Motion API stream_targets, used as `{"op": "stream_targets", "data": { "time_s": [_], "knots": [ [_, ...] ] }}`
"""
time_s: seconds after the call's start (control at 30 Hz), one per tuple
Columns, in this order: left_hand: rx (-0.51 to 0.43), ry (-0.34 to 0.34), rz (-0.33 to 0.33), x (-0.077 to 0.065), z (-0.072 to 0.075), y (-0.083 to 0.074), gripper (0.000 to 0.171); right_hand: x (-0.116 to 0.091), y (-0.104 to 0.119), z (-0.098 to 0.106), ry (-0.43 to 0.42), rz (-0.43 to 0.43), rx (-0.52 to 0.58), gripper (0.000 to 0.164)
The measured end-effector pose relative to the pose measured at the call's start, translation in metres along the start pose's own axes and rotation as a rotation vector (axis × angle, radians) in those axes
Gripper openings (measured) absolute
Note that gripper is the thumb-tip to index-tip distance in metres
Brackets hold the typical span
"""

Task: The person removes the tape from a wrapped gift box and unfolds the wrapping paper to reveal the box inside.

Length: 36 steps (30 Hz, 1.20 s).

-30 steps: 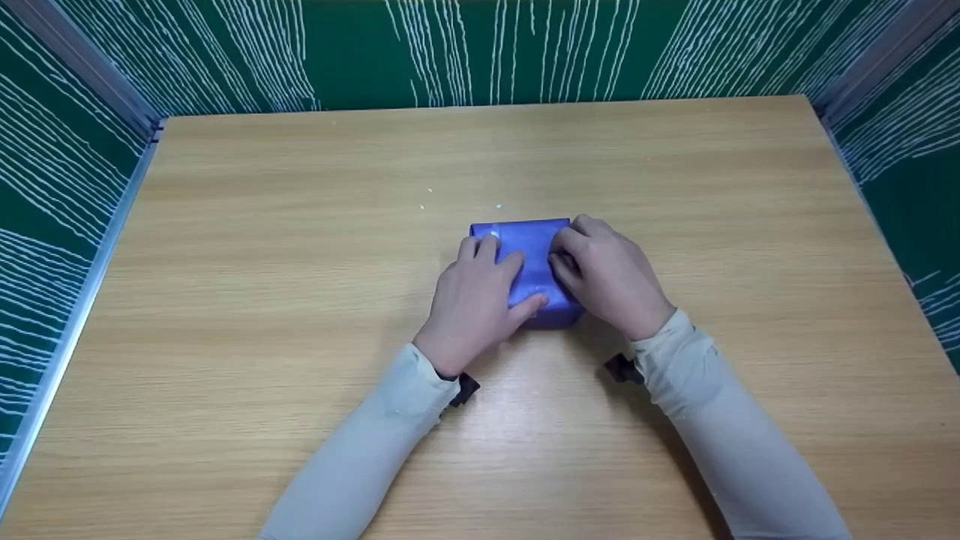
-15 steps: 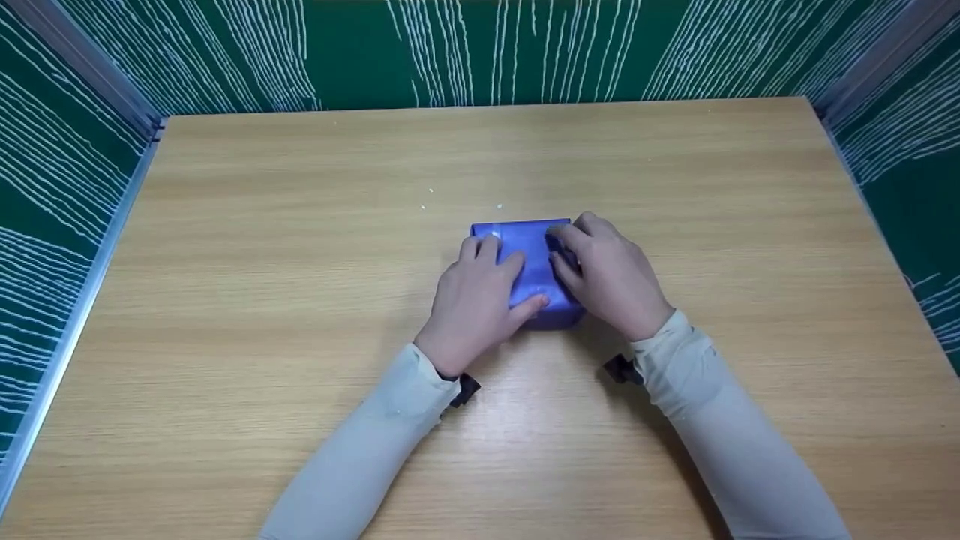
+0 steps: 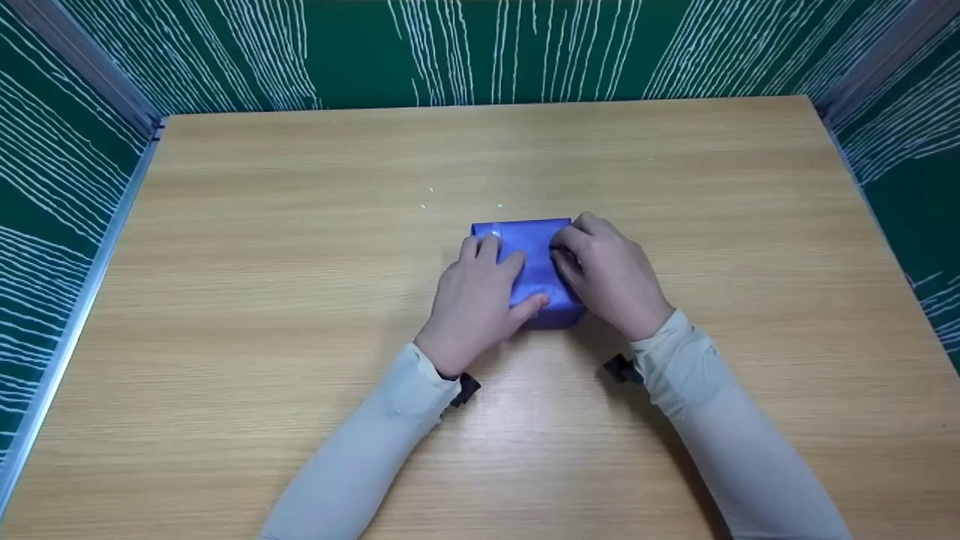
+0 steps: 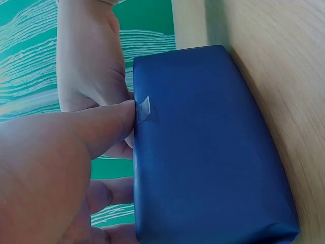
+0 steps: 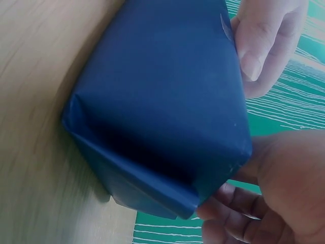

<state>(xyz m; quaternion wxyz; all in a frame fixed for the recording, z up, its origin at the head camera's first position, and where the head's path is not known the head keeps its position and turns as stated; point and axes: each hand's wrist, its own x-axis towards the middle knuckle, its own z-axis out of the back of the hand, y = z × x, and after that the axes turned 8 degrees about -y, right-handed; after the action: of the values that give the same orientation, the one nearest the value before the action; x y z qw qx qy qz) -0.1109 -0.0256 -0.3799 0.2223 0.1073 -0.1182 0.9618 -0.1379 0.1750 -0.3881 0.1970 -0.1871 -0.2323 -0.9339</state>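
A box wrapped in blue paper (image 3: 534, 244) lies on the table. My left hand (image 3: 474, 294) rests on its top left part with fingers spread, and the thumb sits at the near edge beside a bit of clear tape (image 4: 144, 108). At the right end, my right hand (image 3: 611, 277) has thumb and forefinger brought together at the top edge and pinches the wrapping paper. In the right wrist view, that end shows a folded flap (image 5: 134, 165) with a deep dark crease, and my right fingertips are right at its corner. The box's far side is hidden.
The wooden table (image 3: 262, 300) carries a few tiny white specks beyond the box. Green panels with white lines (image 3: 360, 52) stand around the back and sides, joined by grey posts. Each wrist has a small black mount (image 3: 622, 369).
My right forefinger stretched out over the top of the box, then drew back to meet the thumb at the right edge. The left hand and box have stayed in place.
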Motion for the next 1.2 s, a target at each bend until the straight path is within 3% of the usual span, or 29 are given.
{"op": "stream_targets", "data": {
  "time_s": [0.53,0.93,1.2],
  "knots": [
    [0.018,0.008,-0.005,0.0009,-0.0016,-0.0004,0.063,0.0002,-0.0008,0.0002,0.016,-0.032,0.017,0.011],
    [0.024,-0.017,-0.01,0.0,-0.0013,-0.001,0.061,0.0017,0.0003,0.0009,-0.042,-0.022,0.047,0.005],
    [-0.017,0.076,0.017,0.0001,0.0025,-0.0011,0.076,0.0017,-0.0003,0.0008,-0.033,-0.038,0.048,0.004]
  ]
}}
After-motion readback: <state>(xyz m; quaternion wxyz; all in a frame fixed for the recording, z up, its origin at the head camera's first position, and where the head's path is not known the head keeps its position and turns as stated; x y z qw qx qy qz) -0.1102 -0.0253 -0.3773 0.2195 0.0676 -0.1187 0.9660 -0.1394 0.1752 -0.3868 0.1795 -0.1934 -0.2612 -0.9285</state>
